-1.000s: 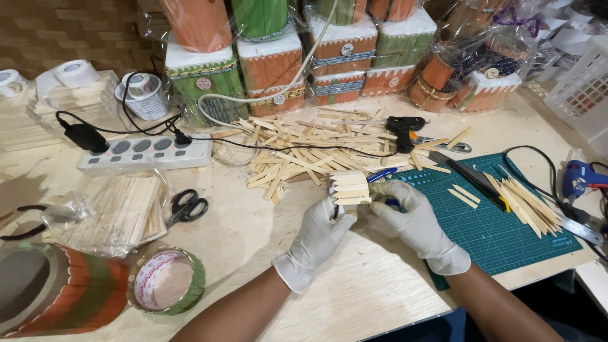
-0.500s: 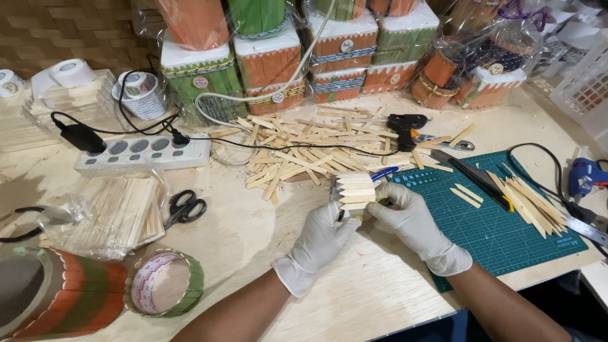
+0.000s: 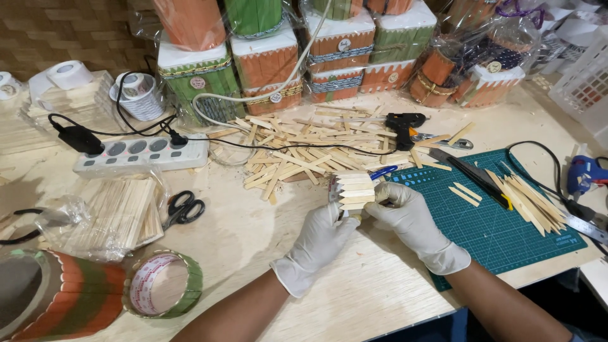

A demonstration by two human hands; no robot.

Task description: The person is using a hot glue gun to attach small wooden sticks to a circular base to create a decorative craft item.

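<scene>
Fingers of the left hand (image 3: 320,237) and right hand (image 3: 405,212) clamp a small panel of pointed wooden sticks (image 3: 356,190) above the counter (image 3: 253,228), six o'clock of the loose stick pile (image 3: 304,152); uneven squeezing could likely split its joints.

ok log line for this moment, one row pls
left hand: gloved, holds stick panel | right hand: gloved, grips panel's right side | nearby: loose sticks, cutting mat, scissors
</scene>
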